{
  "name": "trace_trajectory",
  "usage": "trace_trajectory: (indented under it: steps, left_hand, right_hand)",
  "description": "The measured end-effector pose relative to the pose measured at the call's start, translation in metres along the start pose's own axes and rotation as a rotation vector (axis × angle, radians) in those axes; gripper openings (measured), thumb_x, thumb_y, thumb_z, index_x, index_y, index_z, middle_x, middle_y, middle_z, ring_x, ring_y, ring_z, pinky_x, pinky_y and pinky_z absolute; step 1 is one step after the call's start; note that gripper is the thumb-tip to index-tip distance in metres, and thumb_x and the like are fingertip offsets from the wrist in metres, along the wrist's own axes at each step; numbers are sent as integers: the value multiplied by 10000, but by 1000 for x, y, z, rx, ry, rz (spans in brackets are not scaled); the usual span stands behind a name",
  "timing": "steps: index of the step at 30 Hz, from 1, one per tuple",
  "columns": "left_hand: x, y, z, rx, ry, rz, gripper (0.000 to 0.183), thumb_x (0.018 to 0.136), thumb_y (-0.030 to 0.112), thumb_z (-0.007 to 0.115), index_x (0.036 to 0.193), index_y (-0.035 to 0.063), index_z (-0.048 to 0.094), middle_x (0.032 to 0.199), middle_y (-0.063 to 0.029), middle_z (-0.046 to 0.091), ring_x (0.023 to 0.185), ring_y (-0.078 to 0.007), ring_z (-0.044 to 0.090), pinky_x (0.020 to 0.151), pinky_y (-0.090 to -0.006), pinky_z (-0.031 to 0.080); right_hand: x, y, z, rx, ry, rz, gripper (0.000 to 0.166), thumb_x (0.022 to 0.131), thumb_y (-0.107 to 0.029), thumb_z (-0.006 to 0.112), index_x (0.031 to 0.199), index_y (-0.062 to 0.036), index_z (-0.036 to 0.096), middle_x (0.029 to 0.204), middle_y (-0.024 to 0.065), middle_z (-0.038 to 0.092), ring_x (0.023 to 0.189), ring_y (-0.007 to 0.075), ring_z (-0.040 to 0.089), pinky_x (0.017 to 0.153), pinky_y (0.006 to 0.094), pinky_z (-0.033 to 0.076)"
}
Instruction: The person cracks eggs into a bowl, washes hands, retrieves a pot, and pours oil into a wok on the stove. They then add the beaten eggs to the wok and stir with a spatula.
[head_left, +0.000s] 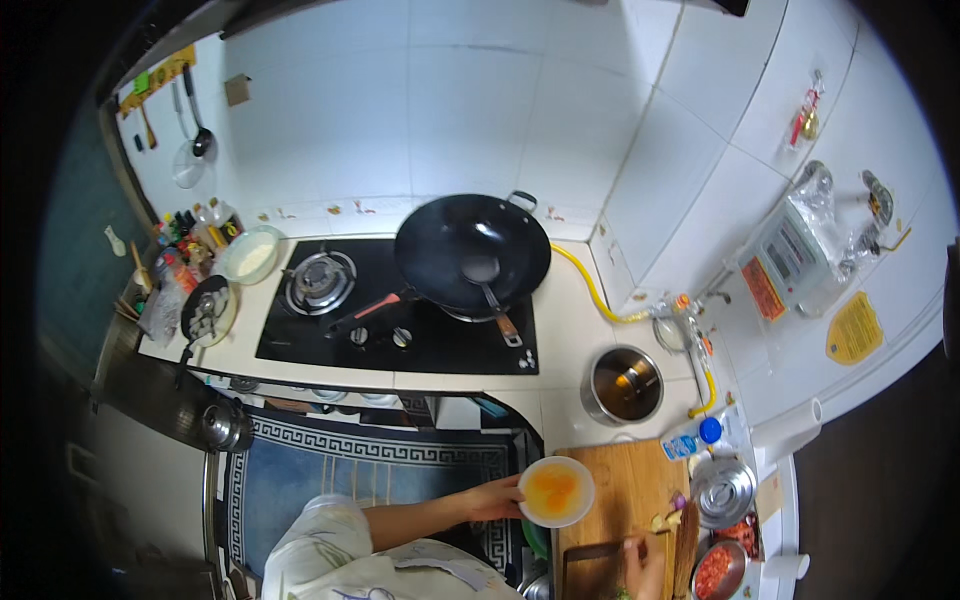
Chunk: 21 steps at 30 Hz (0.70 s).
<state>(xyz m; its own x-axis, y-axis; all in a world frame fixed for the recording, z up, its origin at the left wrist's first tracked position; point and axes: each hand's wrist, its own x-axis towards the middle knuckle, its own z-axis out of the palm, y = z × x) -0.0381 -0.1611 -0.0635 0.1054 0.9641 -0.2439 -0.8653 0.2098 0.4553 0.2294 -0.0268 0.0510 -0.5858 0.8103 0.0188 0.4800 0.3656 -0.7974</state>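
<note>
My left hand (496, 498) grips the rim of a small white bowl (527, 516) that holds raw egg (555, 491) with orange yolk. The bowl is held over the left edge of a wooden cutting board (626, 472). Low in the view, my blurred right hand (645, 564) is over the near part of the board; whether it holds anything cannot be made out. Pale pieces like ginger or garlic (666, 520) and a small purple shallot or onion piece (678, 501) lie on the board, just beyond that hand.
A black wok (442, 232) with a spatula (498, 307) sits on the gas hob (300, 345). A steel pot (589, 405) of brown liquid and a blue-capped bottle (684, 441) stand beyond the board. To its right are a metal lid (724, 491) and a bowl of minced meat (712, 570).
</note>
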Motion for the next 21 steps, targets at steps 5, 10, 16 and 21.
trace_trajectory:
  steps: [5, 10, 16, 21]
  left_hand:
    - [-106, 34, 0, -103, 325, 188, 543, 824, 35, 488, 1321, 113, 283, 1260, -122, 423, 1151, -263, 453, 969, -429, 381]
    - [-176, 33, -13, -242, 704, 516, 457, 787, -32, 470, 1223, 75, 386, 1149, -162, 500, 1062, -301, 528, 885, -458, 458]
    - [-212, 44, -30, -278, 772, 742, 486, 791, -19, 443, 1257, 97, 364, 1175, -156, 480, 1036, -302, 543, 846, -447, 485]
    - [-216, 69, -57, -168, 746, 708, 465, 772, -36, 449, 1222, 67, 392, 1118, -141, 529, 965, -293, 583, 803, -403, 520]
  right_hand:
    - [135, -89, 55, 220, -194, -167, 308, 851, -87, 534, 1148, -13, 496, 1026, 102, 556, 946, 169, 537, 813, 246, 414]
    - [236, -190, 152, 170, -257, -595, 384, 861, -215, 534, 1205, -60, 465, 986, 174, 496, 777, 214, 497, 723, 278, 430]
    - [281, -241, 217, -231, -686, -266, 441, 813, -242, 496, 1177, 1, 446, 911, 249, 585, 876, 352, 584, 777, 424, 452]
    - [308, -250, 204, -610, -409, -396, 273, 792, -198, 465, 1018, -71, 549, 989, 216, 587, 929, 371, 564, 797, 468, 444]
